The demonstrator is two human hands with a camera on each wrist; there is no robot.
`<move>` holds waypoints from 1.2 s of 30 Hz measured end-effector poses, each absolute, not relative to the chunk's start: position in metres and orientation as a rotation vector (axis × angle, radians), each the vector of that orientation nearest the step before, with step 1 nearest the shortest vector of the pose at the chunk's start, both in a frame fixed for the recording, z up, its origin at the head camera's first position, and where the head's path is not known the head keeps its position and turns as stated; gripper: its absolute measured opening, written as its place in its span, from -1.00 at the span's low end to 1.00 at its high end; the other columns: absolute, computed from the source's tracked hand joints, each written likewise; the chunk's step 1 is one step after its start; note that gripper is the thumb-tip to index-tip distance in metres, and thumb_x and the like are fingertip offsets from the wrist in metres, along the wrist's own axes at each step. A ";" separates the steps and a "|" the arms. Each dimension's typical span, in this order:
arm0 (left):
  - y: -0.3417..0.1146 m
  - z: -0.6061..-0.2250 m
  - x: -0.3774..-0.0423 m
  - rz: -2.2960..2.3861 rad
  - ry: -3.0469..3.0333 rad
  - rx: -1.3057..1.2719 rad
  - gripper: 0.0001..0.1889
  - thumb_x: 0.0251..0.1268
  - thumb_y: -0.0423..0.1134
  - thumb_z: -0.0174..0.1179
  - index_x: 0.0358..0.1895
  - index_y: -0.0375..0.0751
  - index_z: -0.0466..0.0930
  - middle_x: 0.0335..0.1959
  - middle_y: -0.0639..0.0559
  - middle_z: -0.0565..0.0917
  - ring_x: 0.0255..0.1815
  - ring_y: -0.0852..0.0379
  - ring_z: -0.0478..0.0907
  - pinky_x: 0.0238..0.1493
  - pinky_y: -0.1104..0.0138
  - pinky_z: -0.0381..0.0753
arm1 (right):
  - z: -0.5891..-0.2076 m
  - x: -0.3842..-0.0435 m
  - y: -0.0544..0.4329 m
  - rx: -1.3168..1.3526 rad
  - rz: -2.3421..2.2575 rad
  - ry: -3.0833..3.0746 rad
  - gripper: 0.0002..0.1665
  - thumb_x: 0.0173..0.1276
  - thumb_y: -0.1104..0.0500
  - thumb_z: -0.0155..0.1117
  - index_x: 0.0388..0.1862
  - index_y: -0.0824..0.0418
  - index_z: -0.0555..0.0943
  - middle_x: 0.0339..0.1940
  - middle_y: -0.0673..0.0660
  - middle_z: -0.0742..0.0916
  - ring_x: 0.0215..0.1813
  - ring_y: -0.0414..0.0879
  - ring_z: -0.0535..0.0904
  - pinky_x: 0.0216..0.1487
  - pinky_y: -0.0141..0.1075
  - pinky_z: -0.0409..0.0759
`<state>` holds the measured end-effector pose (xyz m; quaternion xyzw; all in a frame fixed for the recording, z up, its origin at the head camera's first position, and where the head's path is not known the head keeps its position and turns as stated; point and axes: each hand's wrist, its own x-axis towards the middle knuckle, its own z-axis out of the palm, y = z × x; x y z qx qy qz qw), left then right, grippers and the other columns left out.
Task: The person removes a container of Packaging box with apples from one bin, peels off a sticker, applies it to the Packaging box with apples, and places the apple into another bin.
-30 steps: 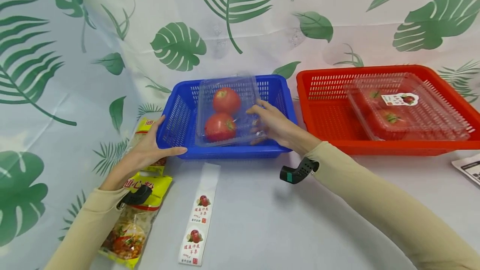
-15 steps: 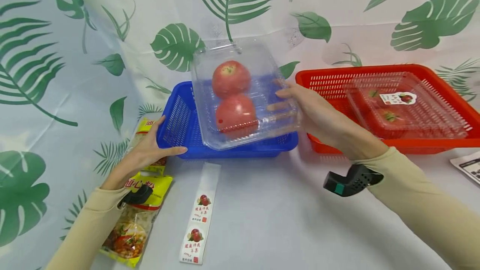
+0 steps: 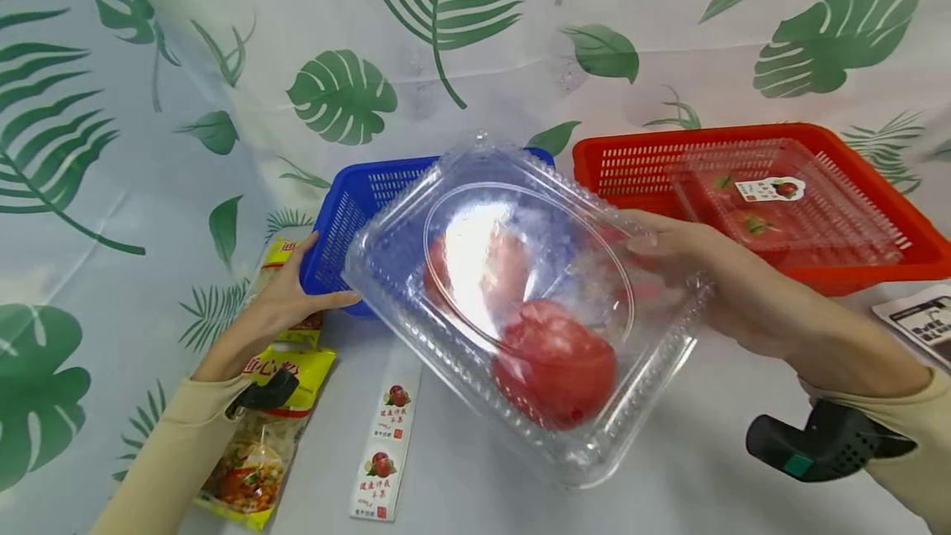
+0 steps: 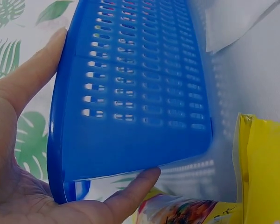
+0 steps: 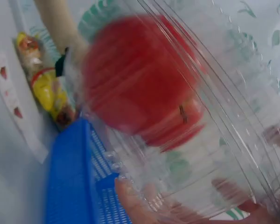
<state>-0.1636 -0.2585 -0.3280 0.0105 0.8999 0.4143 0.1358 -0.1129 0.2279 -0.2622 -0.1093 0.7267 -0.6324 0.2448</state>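
Note:
A clear plastic clamshell box [image 3: 520, 312] is held up in front of the blue basket [image 3: 334, 238], tilted with one corner toward me. Inside it are red apples [image 3: 555, 370], one low near the front wall and another blurred by glare on the lid. My right hand [image 3: 706, 279] grips the box by its right side, fingers partly seen through the plastic. At the basket's front left corner, my left hand [image 3: 282, 308] rests with straight fingers along the side and the thumb along the front rim. The left wrist view shows that hand spread around the basket's corner [image 4: 107, 149].
To the right, a red basket [image 3: 691, 137] contains another clear box with apples and a label [image 3: 768, 189]. Yellow food bags [image 3: 253, 444] lie under the left forearm. A strip of apple stickers [image 3: 382, 461] lies before the blue basket; a printed sheet [image 3: 921, 324] is at far right.
My right hand has lifted the clamshell box out of the blue basket, brought it nearer and to the right, and turned it. My left hand has stayed at the basket corner.

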 end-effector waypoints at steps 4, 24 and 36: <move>-0.261 -0.329 -0.164 1.215 2.595 0.021 0.29 0.28 0.09 0.45 0.72 0.04 -0.50 0.69 -0.43 -0.25 0.63 -0.52 -0.10 0.49 -0.44 0.06 | -0.287 -0.102 0.242 -0.475 -1.735 1.919 -0.29 0.65 0.06 -0.06 0.73 -0.10 0.15 0.63 0.13 0.33 0.40 0.04 0.54 0.10 0.05 0.74; -0.190 -0.287 -0.073 1.592 2.579 0.438 -0.18 0.53 -0.17 0.28 0.68 -0.08 0.01 0.50 -0.23 0.35 0.47 -0.22 0.39 0.38 -0.10 0.52 | -0.328 -0.099 0.251 -0.882 -1.487 1.767 -0.35 0.65 0.30 -0.12 0.66 0.05 0.29 0.45 0.22 0.58 0.38 0.05 0.56 0.17 -0.05 0.70; -0.159 -0.329 -0.048 1.614 1.753 0.365 -0.16 0.55 -0.10 0.21 0.69 -0.04 -0.10 0.49 -0.31 0.36 0.40 -0.21 0.47 0.21 -0.02 0.68 | -0.336 -0.114 0.235 -0.892 -1.441 1.745 -0.39 0.61 0.26 -0.02 0.60 0.07 0.39 0.43 0.22 0.61 0.34 0.06 0.61 0.14 0.03 0.71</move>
